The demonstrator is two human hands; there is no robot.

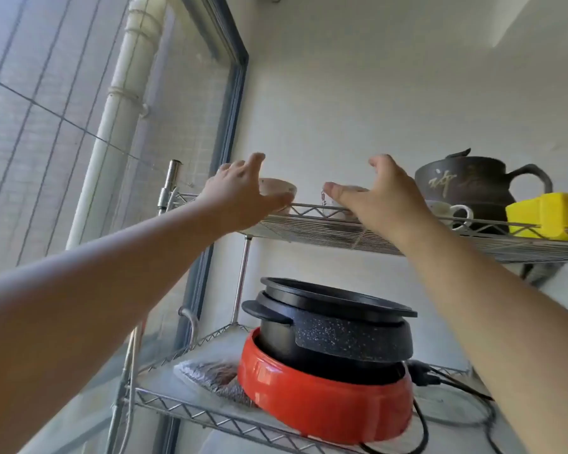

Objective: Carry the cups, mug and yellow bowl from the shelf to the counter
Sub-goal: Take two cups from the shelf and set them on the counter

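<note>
Two small pale cups stand on the top wire shelf [312,224]. My left hand [240,194] reaches up with fingers spread around the left cup [281,188], partly covering it. My right hand [387,198] is spread over the second cup [333,209], of which only a sliver shows below the thumb. Whether either hand touches its cup is unclear. Further right on the same shelf sit a white mug [453,213] with its handle to the right and a yellow bowl [548,219] at the frame edge.
A dark clay teapot [473,185] stands behind the mug. On the lower shelf a black pot [335,329] rests in a red cooker base [322,401] with black cables [453,388] trailing right. A window and a white pipe [118,103] lie to the left.
</note>
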